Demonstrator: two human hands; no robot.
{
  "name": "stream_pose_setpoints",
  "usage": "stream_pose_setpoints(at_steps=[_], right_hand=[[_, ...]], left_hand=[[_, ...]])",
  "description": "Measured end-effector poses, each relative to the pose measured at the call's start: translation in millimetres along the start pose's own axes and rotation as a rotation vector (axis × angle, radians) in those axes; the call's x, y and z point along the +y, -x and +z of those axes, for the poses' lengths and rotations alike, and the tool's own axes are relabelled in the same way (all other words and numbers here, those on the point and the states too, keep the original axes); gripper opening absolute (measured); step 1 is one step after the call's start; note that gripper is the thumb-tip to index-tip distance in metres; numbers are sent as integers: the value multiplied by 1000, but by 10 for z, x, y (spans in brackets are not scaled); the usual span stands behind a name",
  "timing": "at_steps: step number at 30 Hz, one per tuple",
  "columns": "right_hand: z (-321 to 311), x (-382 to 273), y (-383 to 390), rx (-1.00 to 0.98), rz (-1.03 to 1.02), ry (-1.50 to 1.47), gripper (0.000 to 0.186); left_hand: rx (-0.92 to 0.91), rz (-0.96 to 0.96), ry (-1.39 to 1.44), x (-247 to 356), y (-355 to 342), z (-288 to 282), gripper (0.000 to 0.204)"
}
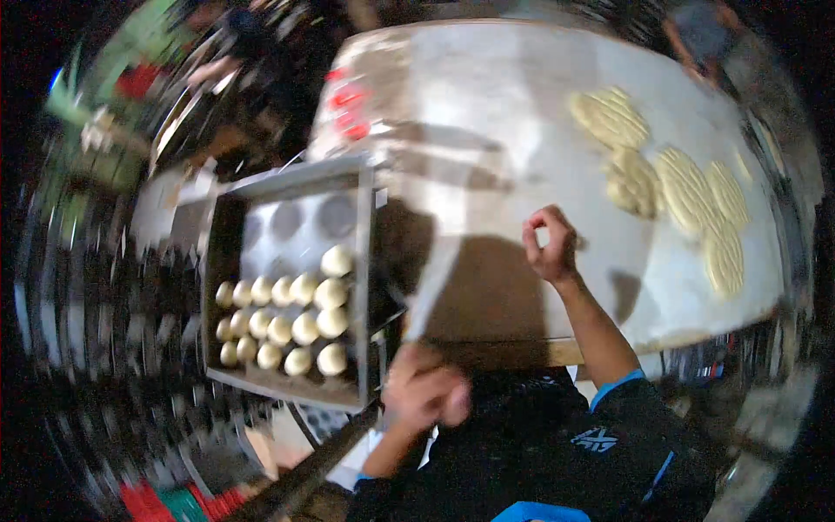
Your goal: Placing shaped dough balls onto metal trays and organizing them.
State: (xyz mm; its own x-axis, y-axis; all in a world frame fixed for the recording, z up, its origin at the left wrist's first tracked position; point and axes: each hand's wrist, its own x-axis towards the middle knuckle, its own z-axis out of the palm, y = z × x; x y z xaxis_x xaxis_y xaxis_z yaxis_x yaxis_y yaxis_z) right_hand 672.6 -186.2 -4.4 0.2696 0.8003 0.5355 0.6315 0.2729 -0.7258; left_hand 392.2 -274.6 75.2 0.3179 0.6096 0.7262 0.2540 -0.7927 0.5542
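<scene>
Several dough balls near left fingers

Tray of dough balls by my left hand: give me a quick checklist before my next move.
1. Tray within reach, left of the table: ok.
2. Dough balls all inside the tray, in rows: ok.
3. Room left in the tray: ok, the far end holds no balls.
4. Left hand empty: cannot tell, it is blurred beside the tray's near right corner.
5. Right hand empty: cannot tell; it is over the table, fingers curled toward the thumb, and something small could be hidden.
6. Flat dough clear of the right hand: ok, it lies farther right.
</scene>
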Motion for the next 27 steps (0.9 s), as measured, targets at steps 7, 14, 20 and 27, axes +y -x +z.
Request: stream_pose_setpoints(at_steps=[7,14,20,27], right_hand=[[-2192,2331,1541,223,435,226,10],[-2807,2393,1588,330,409,435,19],[-2856,2470,1335,492,356,369,20],[-2630,2732,1490,421,509,460,27]], left_hand=[[-714,-5,241,-468,-329,3426,45],[-826,-685,-462,-1008,-1355,5510,64],[57,-1238,695,-1131,-934,5675,42],[145,-1261,950,-428,264,4569,27]])
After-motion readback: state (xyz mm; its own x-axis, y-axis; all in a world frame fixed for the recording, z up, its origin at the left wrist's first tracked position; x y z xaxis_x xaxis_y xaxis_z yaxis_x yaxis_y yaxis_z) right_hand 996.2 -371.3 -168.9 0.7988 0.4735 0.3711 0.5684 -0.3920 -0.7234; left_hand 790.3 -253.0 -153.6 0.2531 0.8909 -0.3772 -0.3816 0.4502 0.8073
